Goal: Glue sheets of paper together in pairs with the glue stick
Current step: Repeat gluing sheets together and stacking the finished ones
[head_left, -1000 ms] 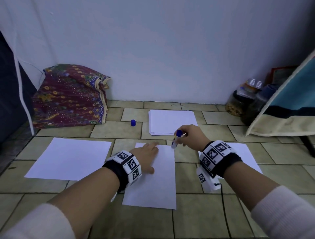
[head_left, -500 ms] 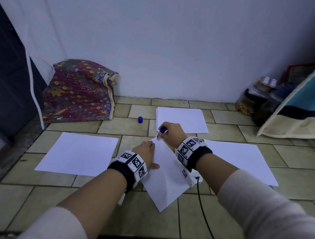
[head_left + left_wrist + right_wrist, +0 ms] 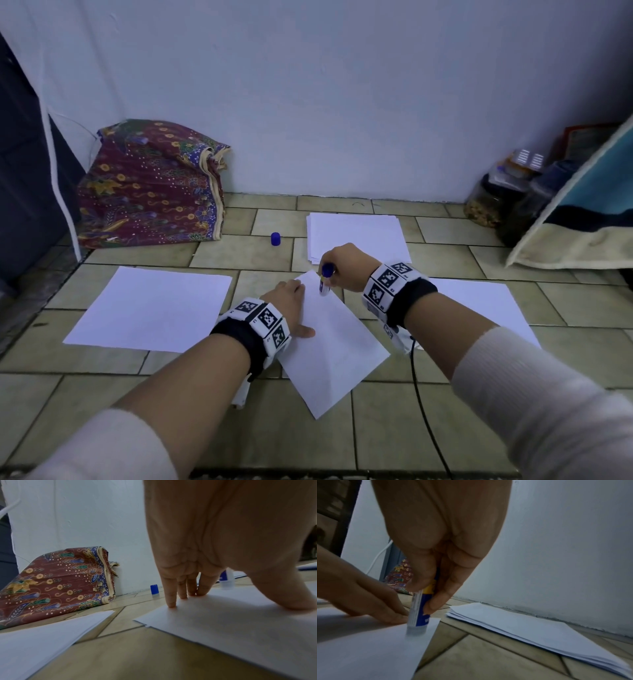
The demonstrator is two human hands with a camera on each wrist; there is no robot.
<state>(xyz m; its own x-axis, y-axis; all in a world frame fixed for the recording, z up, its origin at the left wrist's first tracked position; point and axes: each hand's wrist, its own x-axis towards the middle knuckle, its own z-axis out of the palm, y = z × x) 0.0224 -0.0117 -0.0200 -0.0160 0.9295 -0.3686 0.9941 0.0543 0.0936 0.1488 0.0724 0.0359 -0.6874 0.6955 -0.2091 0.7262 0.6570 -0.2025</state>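
Note:
A white sheet of paper (image 3: 335,346) lies skewed on the tiled floor between my hands. My left hand (image 3: 289,299) presses it flat with straight fingers (image 3: 171,599) near its far left edge. My right hand (image 3: 346,267) grips a blue and white glue stick (image 3: 325,281) upright, its tip down on the sheet's far corner (image 3: 417,630). The stick's blue cap (image 3: 275,238) stands on the floor farther back. A stack of white sheets (image 3: 359,236) lies beyond my right hand.
More white paper lies on the floor at left (image 3: 150,308) and at right (image 3: 486,308). A patterned cloth bundle (image 3: 150,185) leans on the wall at back left. Jars (image 3: 489,205) and a blue board (image 3: 589,209) stand at back right. A black cable (image 3: 424,421) trails from my right wrist.
The sheet has turned from straight to skewed under my left hand. My right hand has moved left with the glue stick and set its tip on the sheet's far corner.

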